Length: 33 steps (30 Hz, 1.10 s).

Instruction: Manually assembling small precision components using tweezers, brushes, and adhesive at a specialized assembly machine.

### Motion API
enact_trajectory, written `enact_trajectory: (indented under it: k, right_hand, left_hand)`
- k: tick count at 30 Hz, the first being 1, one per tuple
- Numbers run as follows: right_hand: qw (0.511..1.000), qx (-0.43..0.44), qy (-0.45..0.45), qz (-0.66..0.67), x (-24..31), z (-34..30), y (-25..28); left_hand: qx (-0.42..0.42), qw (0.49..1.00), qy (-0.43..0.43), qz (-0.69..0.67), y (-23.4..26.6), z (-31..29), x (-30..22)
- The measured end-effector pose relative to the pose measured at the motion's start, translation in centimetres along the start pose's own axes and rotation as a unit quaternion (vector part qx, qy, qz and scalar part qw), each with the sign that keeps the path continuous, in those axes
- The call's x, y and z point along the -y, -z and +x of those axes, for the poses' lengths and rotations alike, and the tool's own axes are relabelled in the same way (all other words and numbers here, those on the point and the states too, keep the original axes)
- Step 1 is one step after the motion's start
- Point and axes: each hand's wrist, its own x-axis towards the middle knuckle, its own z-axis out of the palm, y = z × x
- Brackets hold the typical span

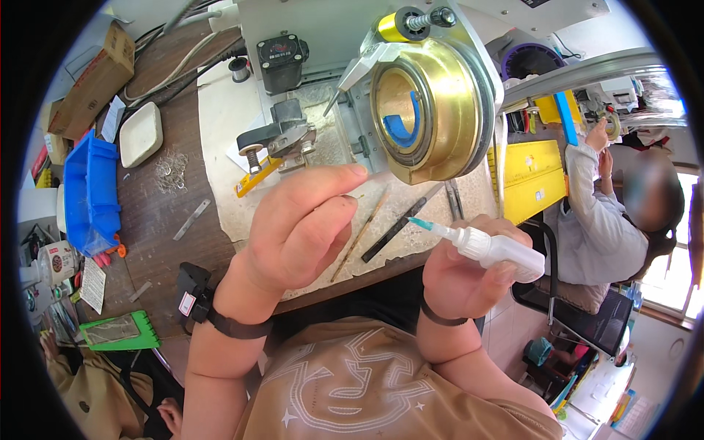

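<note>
My right hand (462, 282) grips a small white squeeze bottle (510, 257), its teal dispensing tip pointing left. My left hand (297, 231) is raised over the bench with fingers curled, the index fingertip just left of a large brass-coloured ring (447, 110) on the machine. Whatever the left fingers may pinch is too small or hidden to make out. A curved blue piece (402, 130) sits inside the ring. Below it, between my hands, lie a thin brown stick (361, 235), a flat black tool (400, 224) and tweezers (455, 199).
A blue bin (92, 194), a pale dish (141, 136) and a pile of thin metal bits (171, 172) are on the left of the bench. A metal clamp arm (282, 136) stands beyond my left hand. Another person (609, 220) sits at the right near a yellow tray (528, 180).
</note>
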Motion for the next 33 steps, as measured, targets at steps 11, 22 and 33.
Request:
enact_trajectory:
  k: [11,22,33]
  right_hand:
    - [0.970,-0.192,0.123,-0.080,3.3,11.7,8.4]
    - [0.842,-0.035,0.102,-0.529,3.6,27.6,13.0]
    - [0.760,0.073,0.023,-0.645,-0.5,27.9,10.9]
  left_hand:
    - [-0.003,0.998,-0.013,0.069,0.8,-0.5,-0.2]
    - [-0.012,0.996,-0.033,0.078,-0.1,-0.2,0.1]
    - [-0.019,0.997,-0.022,0.069,0.1,-0.1,0.0]
